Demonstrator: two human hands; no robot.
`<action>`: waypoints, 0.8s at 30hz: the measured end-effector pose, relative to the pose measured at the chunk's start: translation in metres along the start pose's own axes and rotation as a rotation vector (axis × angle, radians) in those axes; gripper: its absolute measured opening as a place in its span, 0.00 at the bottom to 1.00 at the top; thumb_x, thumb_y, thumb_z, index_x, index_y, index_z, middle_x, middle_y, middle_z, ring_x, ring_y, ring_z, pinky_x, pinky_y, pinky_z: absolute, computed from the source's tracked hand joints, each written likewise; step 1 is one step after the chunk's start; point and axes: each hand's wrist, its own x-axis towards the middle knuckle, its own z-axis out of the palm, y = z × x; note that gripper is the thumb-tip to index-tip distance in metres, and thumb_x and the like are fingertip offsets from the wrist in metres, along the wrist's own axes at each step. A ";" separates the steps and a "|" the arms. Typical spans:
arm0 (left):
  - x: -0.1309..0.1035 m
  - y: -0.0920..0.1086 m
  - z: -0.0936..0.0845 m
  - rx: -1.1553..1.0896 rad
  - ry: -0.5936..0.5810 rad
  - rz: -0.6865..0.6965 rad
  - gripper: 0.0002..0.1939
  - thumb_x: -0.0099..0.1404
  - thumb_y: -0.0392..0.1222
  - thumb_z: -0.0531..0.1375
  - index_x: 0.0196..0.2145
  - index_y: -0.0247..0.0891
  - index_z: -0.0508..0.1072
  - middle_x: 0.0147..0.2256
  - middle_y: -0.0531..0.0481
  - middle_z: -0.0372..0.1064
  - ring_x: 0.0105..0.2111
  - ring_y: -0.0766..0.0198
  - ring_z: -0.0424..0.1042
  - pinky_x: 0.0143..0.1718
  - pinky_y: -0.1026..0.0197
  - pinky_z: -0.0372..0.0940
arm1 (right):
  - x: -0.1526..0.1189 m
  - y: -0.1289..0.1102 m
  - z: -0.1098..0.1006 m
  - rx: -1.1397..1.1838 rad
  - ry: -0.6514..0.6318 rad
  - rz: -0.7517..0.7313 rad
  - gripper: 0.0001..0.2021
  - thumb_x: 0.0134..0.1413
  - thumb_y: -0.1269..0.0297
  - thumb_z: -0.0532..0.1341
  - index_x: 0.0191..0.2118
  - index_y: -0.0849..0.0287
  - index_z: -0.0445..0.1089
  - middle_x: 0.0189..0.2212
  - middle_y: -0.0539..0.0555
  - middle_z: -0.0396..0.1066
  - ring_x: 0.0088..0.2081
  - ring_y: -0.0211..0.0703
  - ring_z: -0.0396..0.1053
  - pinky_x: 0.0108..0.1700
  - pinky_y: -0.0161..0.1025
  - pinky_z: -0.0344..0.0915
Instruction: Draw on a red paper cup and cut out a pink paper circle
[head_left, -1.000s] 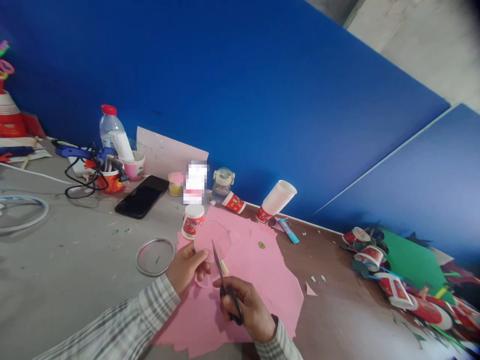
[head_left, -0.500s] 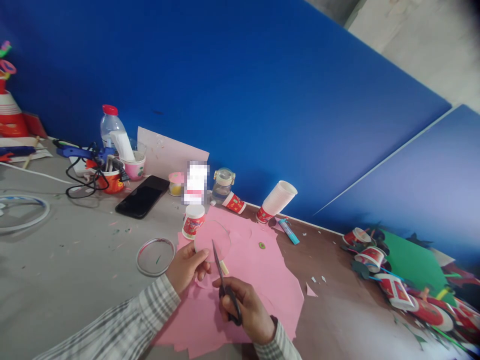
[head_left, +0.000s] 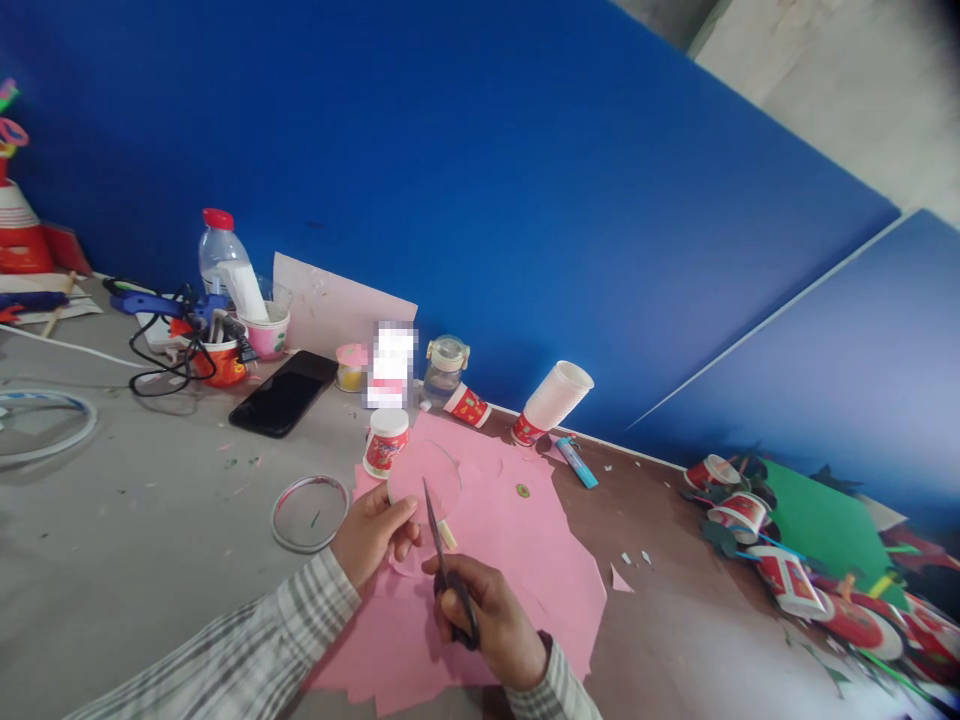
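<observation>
My left hand [head_left: 376,535] pinches the lower left edge of a round pink paper disc [head_left: 426,478], held above large pink paper sheets [head_left: 525,570]. In my right hand [head_left: 491,610] are dark-handled scissors [head_left: 442,560]; their blades point up and left, over the disc's lower middle, and look closed. Whether the blades touch the disc I cannot tell. Just behind the disc stands a red cup with a white top [head_left: 387,443]. A small pale piece [head_left: 448,535] lies on the pink paper beside the blades, and a small green ring [head_left: 523,490] lies farther right.
A metal ring [head_left: 310,514] lies left of my left hand, with a black phone [head_left: 283,393] behind it. Along the blue wall stand a lidded glass jar [head_left: 445,370] and stacked paper cups [head_left: 555,400]. Decorated red cups [head_left: 787,580] lie at the right.
My right hand and the scissors have shifted very slightly left. My left hand still holds the disc in nearly the same place.
</observation>
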 end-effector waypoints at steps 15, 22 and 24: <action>0.000 0.000 0.001 -0.037 0.027 0.007 0.19 0.34 0.55 0.65 0.18 0.39 0.65 0.09 0.56 0.63 0.13 0.66 0.64 0.09 0.69 0.49 | 0.000 0.003 -0.002 -0.014 -0.006 0.025 0.22 0.41 0.54 0.64 0.42 0.62 0.69 0.16 0.47 0.65 0.18 0.35 0.59 0.21 0.31 0.53; 0.000 0.005 0.001 -0.038 0.052 0.042 0.20 0.34 0.56 0.64 0.16 0.39 0.63 0.09 0.57 0.62 0.12 0.66 0.63 0.09 0.68 0.51 | 0.000 -0.004 0.003 -0.036 0.017 0.084 0.15 0.41 0.65 0.62 0.39 0.60 0.70 0.14 0.46 0.65 0.17 0.34 0.60 0.21 0.31 0.55; 0.001 0.008 -0.001 -0.036 0.074 0.065 0.20 0.34 0.57 0.64 0.16 0.40 0.63 0.09 0.59 0.61 0.11 0.67 0.62 0.09 0.67 0.52 | -0.002 -0.009 0.003 -0.035 0.026 0.121 0.14 0.39 0.66 0.62 0.37 0.60 0.71 0.13 0.45 0.64 0.15 0.34 0.60 0.20 0.30 0.55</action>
